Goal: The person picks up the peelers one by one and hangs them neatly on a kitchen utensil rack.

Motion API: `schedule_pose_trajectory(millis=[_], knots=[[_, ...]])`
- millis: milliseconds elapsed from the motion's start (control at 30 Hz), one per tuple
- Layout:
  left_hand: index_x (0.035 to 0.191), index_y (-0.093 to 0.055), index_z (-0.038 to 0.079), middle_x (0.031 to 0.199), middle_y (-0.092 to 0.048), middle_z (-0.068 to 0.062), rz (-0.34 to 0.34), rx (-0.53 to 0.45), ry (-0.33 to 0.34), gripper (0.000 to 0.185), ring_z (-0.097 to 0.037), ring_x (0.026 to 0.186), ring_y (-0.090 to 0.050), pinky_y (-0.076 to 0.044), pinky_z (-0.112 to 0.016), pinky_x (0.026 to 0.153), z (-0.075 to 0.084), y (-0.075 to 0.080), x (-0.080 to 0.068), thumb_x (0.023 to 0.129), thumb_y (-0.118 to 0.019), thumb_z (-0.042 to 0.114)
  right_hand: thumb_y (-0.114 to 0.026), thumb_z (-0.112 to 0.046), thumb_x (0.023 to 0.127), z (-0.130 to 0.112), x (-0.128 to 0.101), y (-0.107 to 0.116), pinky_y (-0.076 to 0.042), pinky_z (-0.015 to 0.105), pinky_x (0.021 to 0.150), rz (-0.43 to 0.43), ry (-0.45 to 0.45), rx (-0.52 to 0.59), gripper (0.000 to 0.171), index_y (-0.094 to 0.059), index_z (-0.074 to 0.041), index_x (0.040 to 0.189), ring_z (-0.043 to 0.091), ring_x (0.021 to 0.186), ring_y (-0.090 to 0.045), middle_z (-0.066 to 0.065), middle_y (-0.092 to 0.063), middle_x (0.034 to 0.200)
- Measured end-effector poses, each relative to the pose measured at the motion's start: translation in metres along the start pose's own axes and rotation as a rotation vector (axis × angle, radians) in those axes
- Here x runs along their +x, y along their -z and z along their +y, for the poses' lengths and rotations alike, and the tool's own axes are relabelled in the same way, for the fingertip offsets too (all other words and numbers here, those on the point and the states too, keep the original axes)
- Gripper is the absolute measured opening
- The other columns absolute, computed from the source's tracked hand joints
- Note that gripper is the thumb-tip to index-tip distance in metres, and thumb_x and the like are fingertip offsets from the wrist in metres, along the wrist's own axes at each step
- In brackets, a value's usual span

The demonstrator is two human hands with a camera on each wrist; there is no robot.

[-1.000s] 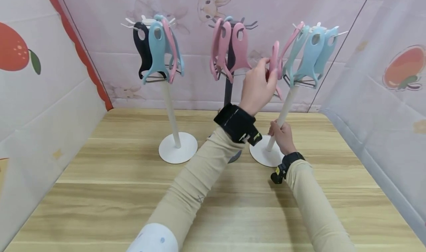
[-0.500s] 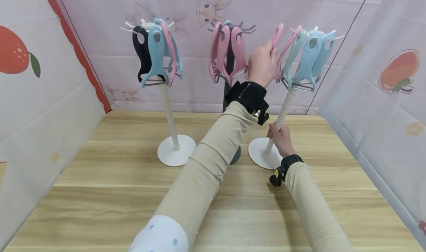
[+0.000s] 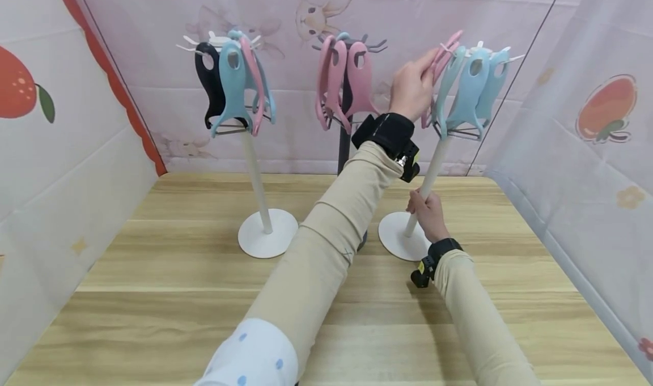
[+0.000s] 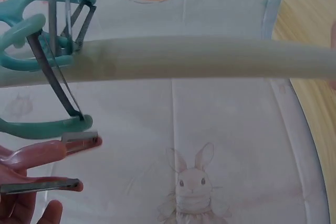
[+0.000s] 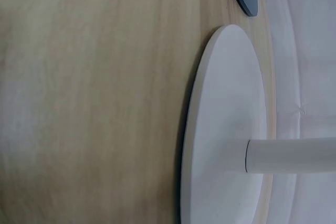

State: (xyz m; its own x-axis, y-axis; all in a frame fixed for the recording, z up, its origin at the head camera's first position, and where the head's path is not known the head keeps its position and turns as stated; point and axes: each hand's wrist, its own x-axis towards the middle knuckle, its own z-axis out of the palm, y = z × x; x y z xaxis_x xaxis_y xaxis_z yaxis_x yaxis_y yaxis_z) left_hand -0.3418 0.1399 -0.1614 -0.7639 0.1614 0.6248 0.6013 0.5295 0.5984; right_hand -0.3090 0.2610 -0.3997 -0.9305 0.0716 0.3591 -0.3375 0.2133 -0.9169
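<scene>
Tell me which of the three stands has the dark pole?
The middle stand: its pole is dark and it carries mostly pink peelers. The left stand and the right stand, whose pole the right hand grips, both have white poles.

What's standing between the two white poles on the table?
In the head view, a dark stand hung with pink peelers rises between the left white stand and the right white stand.

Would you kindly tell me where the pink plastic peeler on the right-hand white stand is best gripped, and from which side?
Probably by the pink plastic peeler's flat handle near the hole, from the stand's open left side, where the left hand pinches it now. Metal blades sit at its lower end and blue peelers crowd the right.
</scene>
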Motion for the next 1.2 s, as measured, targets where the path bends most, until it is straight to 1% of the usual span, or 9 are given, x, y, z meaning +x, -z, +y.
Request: schedule_pose_trajectory(millis=[200, 367, 433, 567, 667, 833, 933, 1100, 1200], knots=[[0.13, -0.052, 0.019, 0.122, -0.058, -0.001, -0.029, -0.086, 0.007, 0.034, -0.007, 0.098, -0.055, -0.037, -0.011, 0.079, -0.001, -0.005, -0.006, 0.097, -0.043, 0.016, -0.043, -0.01, 0.095, -0.001, -0.002, -0.003, -0.043, 0.028, 0.066, 0.005, 0.009, 0.015, 0.03, -0.045, 0.01, 0.073, 0.014, 0.061, -0.051, 0.0, -0.049, 0.06], [0.134, -0.046, 0.018, 0.126, -0.055, -0.001, -0.033, -0.088, 0.001, 0.038, -0.007, 0.104, -0.054, -0.037, -0.012, 0.081, -0.004, -0.008, -0.016, 0.097, -0.04, 0.012, -0.04, 0.0, 0.091, -0.003, 0.001, -0.006, -0.043, 0.028, 0.067, 0.015, -0.017, 0.014, 0.025, -0.045, 0.015, 0.071, 0.014, 0.062, -0.052, 0.001, -0.051, 0.061], [0.135, -0.045, 0.017, 0.126, -0.055, -0.002, -0.033, -0.074, -0.009, 0.039, -0.007, 0.105, -0.054, -0.037, -0.012, 0.083, -0.008, -0.011, -0.02, 0.097, -0.04, 0.011, -0.04, 0.003, 0.089, -0.006, 0.002, -0.006, -0.043, 0.029, 0.068, 0.018, -0.039, 0.016, 0.023, -0.046, 0.014, 0.069, 0.015, 0.062, -0.052, 0.002, -0.051, 0.061], [0.134, -0.045, 0.01, 0.127, -0.053, -0.005, -0.03, -0.093, -0.023, 0.038, -0.007, 0.113, -0.049, -0.032, -0.01, 0.091, -0.019, -0.018, -0.031, 0.097, -0.039, 0.008, -0.039, 0.001, 0.092, -0.019, -0.001, -0.009, -0.042, 0.031, 0.067, 0.014, -0.061, 0.008, 0.026, -0.048, 0.002, 0.067, 0.014, 0.061, -0.052, 0.001, -0.05, 0.059], [0.134, -0.044, 0.007, 0.126, -0.054, -0.009, -0.032, -0.15, -0.01, 0.037, -0.012, 0.109, -0.053, -0.035, -0.012, 0.089, -0.03, -0.022, -0.044, 0.097, -0.038, 0.006, -0.04, -0.004, 0.094, -0.028, -0.005, -0.011, -0.041, 0.031, 0.066, 0.0, -0.045, 0.0, 0.026, -0.048, -0.001, 0.069, 0.013, 0.059, -0.05, -0.001, -0.048, 0.058], [0.134, -0.043, 0.004, 0.111, -0.062, -0.012, -0.042, -0.177, 0.005, 0.037, -0.022, 0.098, -0.058, -0.041, -0.022, 0.081, -0.052, -0.029, -0.069, 0.097, -0.037, 0.005, -0.041, -0.006, 0.095, -0.031, -0.007, -0.009, -0.04, 0.03, 0.068, -0.008, -0.03, -0.012, 0.027, -0.046, 0.012, 0.076, 0.016, 0.061, -0.05, 0.005, -0.048, 0.061], [0.134, -0.043, 0.005, 0.108, -0.064, -0.01, -0.085, -0.136, 0.035, 0.037, -0.021, 0.102, -0.057, -0.041, -0.023, 0.084, -0.067, -0.03, -0.087, 0.097, -0.036, 0.006, -0.041, -0.007, 0.095, -0.025, -0.003, -0.009, -0.041, 0.032, 0.07, -0.013, -0.048, -0.008, 0.027, -0.046, 0.015, 0.08, 0.016, 0.063, -0.051, 0.007, -0.048, 0.063], [0.135, -0.042, 0.004, 0.111, -0.062, -0.011, -0.189, -0.083, 0.072, 0.037, -0.019, 0.087, -0.058, -0.043, -0.022, 0.075, -0.089, -0.031, -0.12, 0.098, -0.037, 0.008, -0.042, -0.013, 0.096, -0.008, 0.005, -0.006, -0.041, 0.033, 0.073, -0.019, -0.082, -0.025, 0.029, -0.047, 0.007, 0.077, 0.014, 0.065, -0.051, 0.002, -0.049, 0.064], [0.133, -0.043, 0.002, 0.107, -0.062, -0.011, -0.215, -0.016, 0.048, 0.037, -0.017, 0.083, -0.058, -0.044, -0.022, 0.074, -0.099, -0.031, -0.14, 0.097, -0.038, 0.007, -0.042, -0.018, 0.096, -0.002, 0.009, -0.004, -0.041, 0.033, 0.073, -0.007, -0.079, -0.049, 0.03, -0.048, 0.003, 0.076, 0.013, 0.065, -0.051, -0.001, -0.049, 0.063]])
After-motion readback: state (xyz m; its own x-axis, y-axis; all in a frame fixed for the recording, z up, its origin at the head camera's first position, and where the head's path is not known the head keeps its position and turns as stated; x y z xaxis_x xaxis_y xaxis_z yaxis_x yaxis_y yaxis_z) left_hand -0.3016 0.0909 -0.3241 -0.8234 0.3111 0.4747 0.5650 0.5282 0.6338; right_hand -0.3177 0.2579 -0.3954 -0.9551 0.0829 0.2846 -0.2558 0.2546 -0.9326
